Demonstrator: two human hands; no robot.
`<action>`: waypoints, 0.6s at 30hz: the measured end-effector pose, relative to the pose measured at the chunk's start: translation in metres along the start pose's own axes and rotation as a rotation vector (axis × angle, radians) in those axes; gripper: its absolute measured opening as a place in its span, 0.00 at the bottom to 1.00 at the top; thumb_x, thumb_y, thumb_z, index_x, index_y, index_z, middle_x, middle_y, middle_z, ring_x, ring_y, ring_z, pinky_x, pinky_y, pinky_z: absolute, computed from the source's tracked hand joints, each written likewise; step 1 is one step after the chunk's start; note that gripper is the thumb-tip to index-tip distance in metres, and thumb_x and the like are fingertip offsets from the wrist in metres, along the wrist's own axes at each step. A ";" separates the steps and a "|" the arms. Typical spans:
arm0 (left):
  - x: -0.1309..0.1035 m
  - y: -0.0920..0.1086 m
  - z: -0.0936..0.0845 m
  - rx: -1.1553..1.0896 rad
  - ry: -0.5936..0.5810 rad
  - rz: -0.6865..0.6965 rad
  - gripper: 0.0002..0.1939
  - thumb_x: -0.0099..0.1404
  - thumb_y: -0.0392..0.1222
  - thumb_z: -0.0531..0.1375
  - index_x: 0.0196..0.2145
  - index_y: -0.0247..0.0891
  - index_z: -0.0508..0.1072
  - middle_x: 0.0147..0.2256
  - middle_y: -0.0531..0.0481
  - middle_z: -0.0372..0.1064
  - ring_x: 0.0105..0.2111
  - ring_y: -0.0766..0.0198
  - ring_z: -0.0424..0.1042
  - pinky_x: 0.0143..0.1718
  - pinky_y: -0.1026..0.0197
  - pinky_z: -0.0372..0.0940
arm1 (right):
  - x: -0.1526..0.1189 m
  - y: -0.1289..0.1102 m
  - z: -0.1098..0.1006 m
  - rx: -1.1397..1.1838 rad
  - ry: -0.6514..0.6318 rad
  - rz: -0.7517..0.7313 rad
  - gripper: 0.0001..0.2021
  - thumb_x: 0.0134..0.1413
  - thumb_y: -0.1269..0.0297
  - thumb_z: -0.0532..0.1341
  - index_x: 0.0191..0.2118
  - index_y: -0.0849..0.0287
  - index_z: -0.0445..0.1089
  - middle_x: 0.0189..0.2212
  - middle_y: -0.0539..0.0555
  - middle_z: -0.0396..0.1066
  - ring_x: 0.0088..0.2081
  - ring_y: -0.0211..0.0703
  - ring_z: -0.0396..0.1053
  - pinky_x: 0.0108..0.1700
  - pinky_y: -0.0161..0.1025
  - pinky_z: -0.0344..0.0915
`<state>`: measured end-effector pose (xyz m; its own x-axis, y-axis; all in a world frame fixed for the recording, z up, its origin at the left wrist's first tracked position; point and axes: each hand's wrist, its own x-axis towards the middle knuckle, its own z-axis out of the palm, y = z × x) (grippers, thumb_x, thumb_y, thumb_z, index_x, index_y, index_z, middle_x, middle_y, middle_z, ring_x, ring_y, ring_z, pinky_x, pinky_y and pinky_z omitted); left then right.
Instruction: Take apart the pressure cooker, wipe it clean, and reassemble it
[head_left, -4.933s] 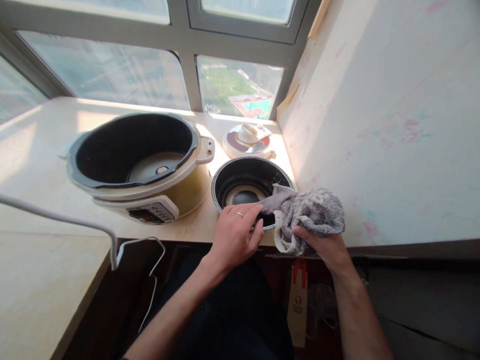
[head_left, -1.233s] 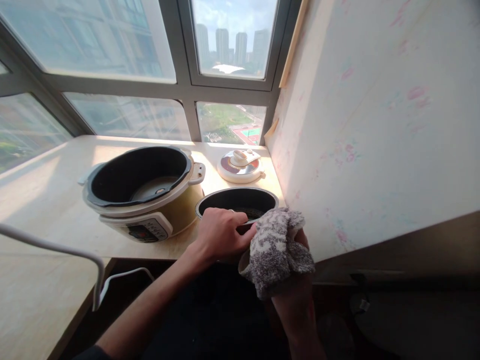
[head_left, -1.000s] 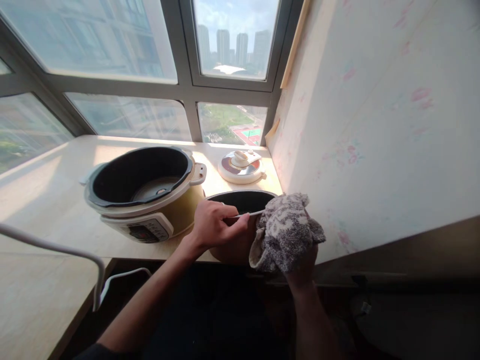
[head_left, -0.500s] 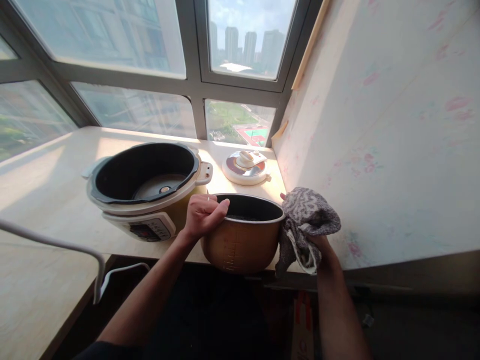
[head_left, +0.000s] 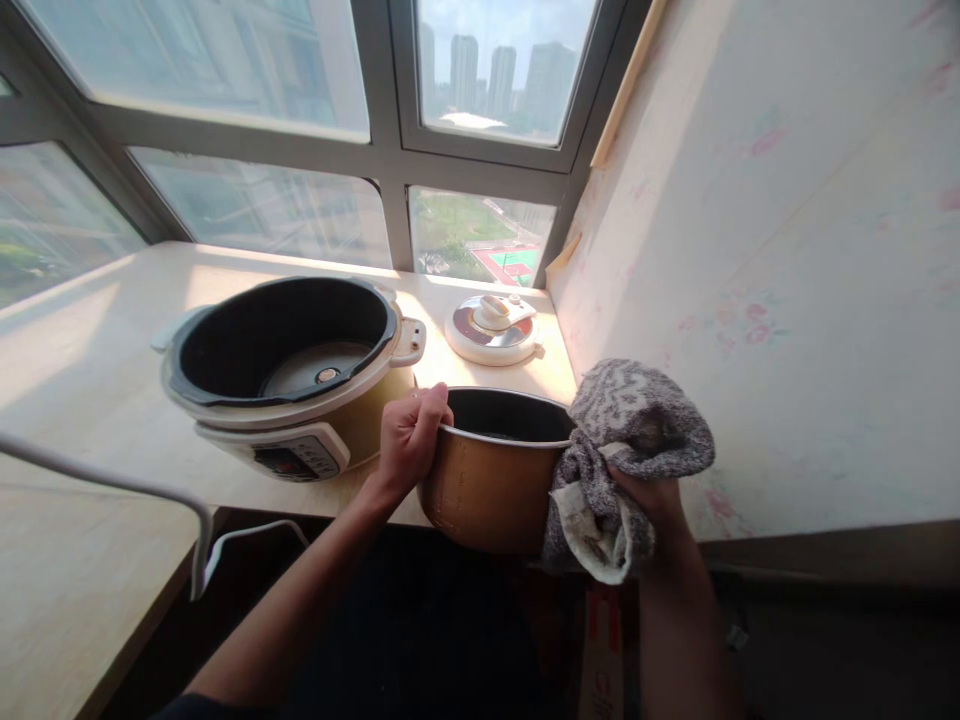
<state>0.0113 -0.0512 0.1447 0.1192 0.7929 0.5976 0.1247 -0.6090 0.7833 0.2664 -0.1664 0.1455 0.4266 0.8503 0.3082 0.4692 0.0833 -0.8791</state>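
A copper-coloured inner pot (head_left: 491, 495) with a dark inside is at the front edge of the sill, its scale marks now toward the left. My left hand (head_left: 411, 440) is closed over its left rim. My right hand (head_left: 652, 490) grips a bunched grey patterned towel (head_left: 637, 410), which presses against the pot's right side; most of those fingers are hidden by the cloth. Left of the pot stands the open electric pressure cooker (head_left: 360, 425), with a dark cavity and a round metal button at its bottom.
The cooker's lid (head_left: 491, 330) lies behind the pot on the windowsill (head_left: 120, 380). A flowered wall (head_left: 787, 300) rises close on the right. A white cord (head_left: 112, 485) runs across the left and hangs over the edge.
The pot has turned, its scale marks shifting left, and moved slightly right. My right hand and the towel have moved right and toward me; more of the towel's pale edge shows.
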 end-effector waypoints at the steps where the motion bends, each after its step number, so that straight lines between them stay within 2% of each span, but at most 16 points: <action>1: -0.002 0.006 -0.002 0.049 -0.053 0.042 0.26 0.72 0.43 0.52 0.16 0.38 0.65 0.15 0.54 0.61 0.18 0.69 0.59 0.26 0.61 0.56 | -0.004 -0.014 0.005 0.007 -0.005 0.005 0.15 0.40 0.49 0.71 0.32 0.52 0.76 0.35 0.56 0.80 0.43 0.58 0.78 0.49 0.51 0.76; 4: -0.008 0.030 -0.007 0.246 -0.259 0.220 0.24 0.73 0.43 0.51 0.18 0.38 0.65 0.16 0.54 0.60 0.18 0.68 0.58 0.28 0.60 0.55 | -0.014 -0.053 0.023 0.048 -0.033 0.053 0.15 0.40 0.53 0.71 0.33 0.55 0.77 0.35 0.57 0.81 0.39 0.55 0.79 0.44 0.47 0.77; 6: -0.012 0.046 -0.007 0.387 -0.377 0.328 0.21 0.72 0.42 0.52 0.21 0.38 0.66 0.18 0.54 0.63 0.19 0.68 0.59 0.29 0.59 0.55 | -0.020 -0.072 0.034 0.040 -0.033 0.089 0.15 0.39 0.55 0.71 0.34 0.57 0.76 0.34 0.57 0.81 0.37 0.53 0.79 0.41 0.45 0.77; 8: -0.015 0.059 -0.004 0.489 -0.407 0.395 0.19 0.72 0.40 0.51 0.23 0.38 0.67 0.19 0.53 0.64 0.20 0.67 0.59 0.29 0.59 0.54 | -0.025 -0.085 0.043 -0.005 -0.064 0.089 0.14 0.40 0.56 0.71 0.34 0.58 0.76 0.34 0.57 0.80 0.35 0.52 0.78 0.40 0.43 0.76; 10: -0.017 0.065 -0.001 0.532 -0.361 0.405 0.20 0.71 0.39 0.50 0.21 0.38 0.65 0.18 0.54 0.61 0.18 0.68 0.56 0.27 0.59 0.52 | -0.031 -0.090 0.051 -0.059 -0.072 0.048 0.14 0.42 0.57 0.70 0.35 0.58 0.76 0.35 0.57 0.80 0.37 0.52 0.78 0.41 0.44 0.76; 12: -0.016 0.064 0.001 0.518 -0.274 0.352 0.22 0.71 0.40 0.50 0.18 0.39 0.60 0.15 0.55 0.55 0.17 0.69 0.52 0.25 0.59 0.49 | -0.038 -0.091 0.058 -0.097 -0.021 -0.043 0.16 0.42 0.58 0.69 0.40 0.57 0.76 0.38 0.58 0.79 0.40 0.54 0.77 0.45 0.47 0.76; 15: -0.010 0.056 0.004 0.417 -0.141 0.170 0.28 0.71 0.45 0.52 0.13 0.38 0.53 0.13 0.57 0.45 0.16 0.70 0.45 0.22 0.60 0.44 | -0.049 -0.089 0.067 -0.124 0.038 -0.206 0.27 0.45 0.61 0.68 0.54 0.57 0.71 0.50 0.62 0.75 0.49 0.58 0.74 0.49 0.50 0.75; 18: -0.004 0.048 0.007 0.288 -0.037 -0.009 0.33 0.70 0.47 0.55 0.11 0.37 0.48 0.12 0.57 0.39 0.15 0.72 0.41 0.21 0.61 0.43 | -0.058 -0.085 0.071 -0.133 -0.022 -0.317 0.33 0.51 0.64 0.64 0.65 0.55 0.62 0.58 0.64 0.68 0.55 0.58 0.71 0.48 0.48 0.76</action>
<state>0.0233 -0.0834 0.1787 0.1522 0.8003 0.5800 0.4001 -0.5865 0.7042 0.1472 -0.1863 0.1764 0.2271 0.8043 0.5491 0.6734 0.2776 -0.6852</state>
